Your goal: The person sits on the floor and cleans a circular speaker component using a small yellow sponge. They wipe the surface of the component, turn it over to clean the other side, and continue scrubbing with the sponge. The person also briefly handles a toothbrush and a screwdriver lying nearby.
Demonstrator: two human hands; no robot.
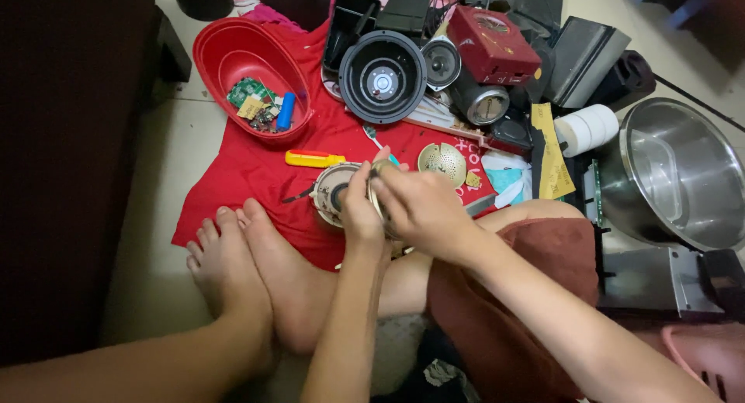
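Observation:
My left hand (362, 211) and my right hand (420, 205) are both closed around a small round speaker part (332, 192) with a metal frame, held just above a red cloth (248, 178) on the floor. The right hand's fingers pinch the speaker's rim near the top; a screwdriver tip with a teal handle (380, 143) pokes out behind them. A yellow-handled tool (313, 159) lies on the cloth just left of the speaker. My bare feet (248, 271) rest below it.
A red plastic tub (233, 54) with a circuit board and blue cell sits at upper left. A big black speaker cone (382, 76), a red box (492, 44), tape rolls (587, 128) and a perforated metal disc (442, 162) lie behind. A steel bowl (683, 170) stands at right.

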